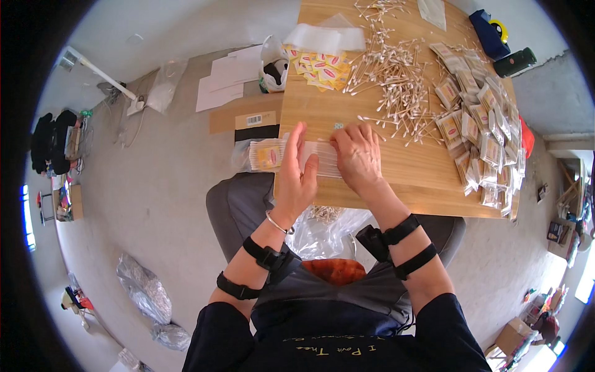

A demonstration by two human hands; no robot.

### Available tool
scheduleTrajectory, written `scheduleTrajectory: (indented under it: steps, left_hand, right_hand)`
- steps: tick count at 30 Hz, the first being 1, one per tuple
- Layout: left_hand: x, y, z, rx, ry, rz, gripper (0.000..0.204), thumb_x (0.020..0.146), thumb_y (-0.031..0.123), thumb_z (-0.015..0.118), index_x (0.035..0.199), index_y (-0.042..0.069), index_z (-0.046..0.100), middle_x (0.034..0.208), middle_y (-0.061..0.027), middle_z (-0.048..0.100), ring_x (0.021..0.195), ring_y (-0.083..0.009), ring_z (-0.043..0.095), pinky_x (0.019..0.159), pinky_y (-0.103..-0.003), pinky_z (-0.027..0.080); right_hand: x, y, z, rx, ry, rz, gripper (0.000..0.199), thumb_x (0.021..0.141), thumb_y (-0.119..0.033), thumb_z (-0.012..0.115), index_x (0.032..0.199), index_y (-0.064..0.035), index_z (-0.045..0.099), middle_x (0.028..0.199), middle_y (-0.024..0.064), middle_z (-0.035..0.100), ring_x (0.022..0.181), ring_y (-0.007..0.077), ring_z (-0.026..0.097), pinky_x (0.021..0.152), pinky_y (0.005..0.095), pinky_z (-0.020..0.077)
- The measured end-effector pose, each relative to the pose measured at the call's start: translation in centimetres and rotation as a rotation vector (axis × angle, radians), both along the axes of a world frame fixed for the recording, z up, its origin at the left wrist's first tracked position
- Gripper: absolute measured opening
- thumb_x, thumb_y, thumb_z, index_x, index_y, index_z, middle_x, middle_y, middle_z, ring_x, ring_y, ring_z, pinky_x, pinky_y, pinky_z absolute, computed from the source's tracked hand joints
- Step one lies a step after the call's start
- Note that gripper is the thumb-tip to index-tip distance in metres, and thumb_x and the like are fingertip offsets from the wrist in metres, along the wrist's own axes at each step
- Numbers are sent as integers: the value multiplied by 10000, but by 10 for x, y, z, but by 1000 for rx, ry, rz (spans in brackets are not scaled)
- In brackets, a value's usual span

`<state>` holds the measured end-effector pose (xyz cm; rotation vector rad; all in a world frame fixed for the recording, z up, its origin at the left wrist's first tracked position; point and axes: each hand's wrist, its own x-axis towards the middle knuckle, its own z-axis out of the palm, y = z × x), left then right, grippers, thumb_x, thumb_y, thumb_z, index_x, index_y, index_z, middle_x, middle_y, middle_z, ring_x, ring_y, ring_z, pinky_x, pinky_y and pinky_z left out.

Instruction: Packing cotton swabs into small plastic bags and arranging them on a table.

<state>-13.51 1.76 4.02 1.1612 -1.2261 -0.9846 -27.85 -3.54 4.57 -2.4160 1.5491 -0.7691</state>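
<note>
Behind a plastic bag of swabs (325,214) between the knees, the person's left hand (297,177) is standing open, thumb apart, over a clear plastic sleeve (322,164) at the wooden table's (396,186) left edge; the right hand's (359,155) curled fingers are meeting the sleeve's right end, though whether they are pinching one cannot tell; swabs and a yellow card (268,155) are already showing in plastic at left, filled swab packets (489,130) are piling high at right, and farther off loose cotton swabs (403,87), yellow cards (319,69) and spare clear sleeves (325,38) are lying unpacked
</note>
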Motion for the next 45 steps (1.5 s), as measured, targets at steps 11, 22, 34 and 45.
scheduleTrajectory:
  steps: [11,22,34,45]
  left_hand:
    - [-1,-5,-2,62,217,28,588,1064,358,340,1517,-5,245,1556,-173,300,1453,-257,273,1196,-365,190]
    - [-1,-5,-8,58,219,-53,696,1053,493,296,1489,-50,295,1524,-202,347,1422,-268,319,1172,-362,233]
    - [4,-6,-6,34,149,-35,711,1041,543,257,1498,0,298,1545,-157,322,1441,-256,282,1196,-377,189]
    - [3,-4,-6,66,191,-46,730,1031,564,269,1504,9,307,1533,-145,353,1441,-242,297,1195,-370,204]
  right_hand:
    - [2,29,-4,160,-654,-191,253,959,-71,535,1193,-3,604,1238,174,599,1174,311,541,1018,391,414]
    - [28,32,-12,295,-1079,-103,489,1077,-308,325,1376,60,447,1483,225,416,1429,305,326,1169,386,231]
    - [7,36,-6,208,-357,67,393,1037,-212,417,1341,24,490,1368,258,510,1359,391,414,1156,430,275]
    - [-10,42,-10,216,-318,56,619,1030,-332,404,1483,67,266,1551,269,261,1469,391,209,1202,473,157]
